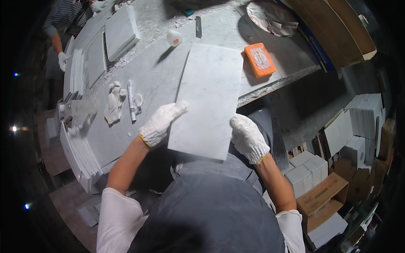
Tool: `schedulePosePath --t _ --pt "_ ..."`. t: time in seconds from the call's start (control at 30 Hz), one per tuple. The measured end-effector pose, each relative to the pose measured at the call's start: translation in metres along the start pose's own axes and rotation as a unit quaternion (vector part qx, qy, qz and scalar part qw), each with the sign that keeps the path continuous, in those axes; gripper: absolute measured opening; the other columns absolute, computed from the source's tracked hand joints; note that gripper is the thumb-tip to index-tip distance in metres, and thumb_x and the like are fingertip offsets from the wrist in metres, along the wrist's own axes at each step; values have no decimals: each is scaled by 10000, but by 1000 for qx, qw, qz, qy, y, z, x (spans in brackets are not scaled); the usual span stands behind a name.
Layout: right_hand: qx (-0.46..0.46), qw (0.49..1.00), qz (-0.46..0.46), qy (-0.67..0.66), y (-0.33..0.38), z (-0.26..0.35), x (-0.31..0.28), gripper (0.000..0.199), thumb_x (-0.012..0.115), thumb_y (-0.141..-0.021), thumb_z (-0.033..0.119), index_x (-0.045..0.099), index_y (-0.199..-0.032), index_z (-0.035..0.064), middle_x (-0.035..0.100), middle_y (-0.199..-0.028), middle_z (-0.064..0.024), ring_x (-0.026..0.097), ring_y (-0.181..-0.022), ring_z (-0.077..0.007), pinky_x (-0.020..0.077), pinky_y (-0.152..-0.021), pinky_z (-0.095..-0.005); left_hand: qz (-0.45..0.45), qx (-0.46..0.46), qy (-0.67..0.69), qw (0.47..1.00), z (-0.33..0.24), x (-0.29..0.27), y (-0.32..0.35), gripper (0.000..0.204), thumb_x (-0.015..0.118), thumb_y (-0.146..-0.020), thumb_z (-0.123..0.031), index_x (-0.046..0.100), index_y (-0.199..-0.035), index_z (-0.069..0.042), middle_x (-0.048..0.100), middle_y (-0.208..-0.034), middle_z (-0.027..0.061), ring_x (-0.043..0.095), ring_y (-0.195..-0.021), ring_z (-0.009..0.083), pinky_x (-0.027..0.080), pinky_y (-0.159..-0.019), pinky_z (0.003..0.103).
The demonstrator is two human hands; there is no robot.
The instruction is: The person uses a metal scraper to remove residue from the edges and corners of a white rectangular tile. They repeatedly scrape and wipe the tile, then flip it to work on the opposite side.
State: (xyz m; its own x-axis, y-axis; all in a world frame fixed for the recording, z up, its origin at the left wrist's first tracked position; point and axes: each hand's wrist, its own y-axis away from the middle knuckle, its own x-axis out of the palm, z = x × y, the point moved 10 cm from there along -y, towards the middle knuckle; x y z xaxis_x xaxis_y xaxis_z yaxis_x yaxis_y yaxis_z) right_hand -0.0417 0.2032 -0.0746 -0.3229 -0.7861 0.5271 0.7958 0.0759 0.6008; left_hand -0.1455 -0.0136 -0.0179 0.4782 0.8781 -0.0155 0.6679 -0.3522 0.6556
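Between my two gloved hands is a rectangular grey-white marble tile (206,97). Its far end reaches over the work table, and its near end is above my lap. My left hand (162,122), in a white knit glove, grips the tile's left edge with the thumb on the top face. On the opposite edge, my right hand (249,138) closes around the lower right side; its fingers beneath are hidden. Beyond the tile's far right corner lies an orange block (260,60) with a pale label. A white round bottle (174,38) stands past the far left corner.
A stone-topped table (156,80) carries a spare glove (114,102), a marker-like tube (131,100), a flat metal strip (198,27) and a round dish (272,19). Tile stacks (78,154) line the left. Cartons (322,196) and boxes stand at right. Another person's gloved hand (63,61) is far left.
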Motion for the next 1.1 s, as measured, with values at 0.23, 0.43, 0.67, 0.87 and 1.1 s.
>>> schedulePosePath --t 0.23,0.43,0.67,0.87,1.1 --pt "78 996 11 -41 5 -7 25 167 729 -1000 209 694 -1057 56 624 -854 27 579 -733 -80 527 -682 -274 -35 32 -144 988 -17 -29 -7 490 627 -1052 -414 713 -1168 54 728 -1152 70 631 -1093 174 464 -1014 301" --pt "133 982 127 -42 18 -19 48 219 731 -1003 212 671 -930 13 627 -777 -30 599 -649 -124 516 -631 -264 -58 59 -214 973 -16 -55 -22 533 623 -1038 -461 742 -1096 54 744 -1015 99 624 -980 176 485 -918 322" --pt "25 994 52 -95 -14 -5 27 194 674 -1044 258 661 -1050 65 663 -959 20 641 -901 -94 553 -804 -325 -56 38 -253 965 -6 -65 -31 569 607 -1029 -501 736 -1061 53 730 -953 113 608 -921 188 489 -881 349" --pt "115 961 250 21 28 -8 52 355 676 -1051 336 714 -1110 -12 701 -902 -67 633 -799 -138 519 -737 -299 -70 68 -420 902 -39 -66 -33 601 533 -1032 -558 749 -1068 1 744 -1040 178 665 -971 310 495 -904 417" --pt "65 974 106 192 22 75 10 262 729 -1012 206 708 -1140 -23 714 -933 -62 660 -818 -117 559 -748 -268 -74 24 -479 874 -70 -65 -36 609 495 -1024 -594 757 -1059 -46 740 -1050 215 685 -1030 378 498 -927 451"
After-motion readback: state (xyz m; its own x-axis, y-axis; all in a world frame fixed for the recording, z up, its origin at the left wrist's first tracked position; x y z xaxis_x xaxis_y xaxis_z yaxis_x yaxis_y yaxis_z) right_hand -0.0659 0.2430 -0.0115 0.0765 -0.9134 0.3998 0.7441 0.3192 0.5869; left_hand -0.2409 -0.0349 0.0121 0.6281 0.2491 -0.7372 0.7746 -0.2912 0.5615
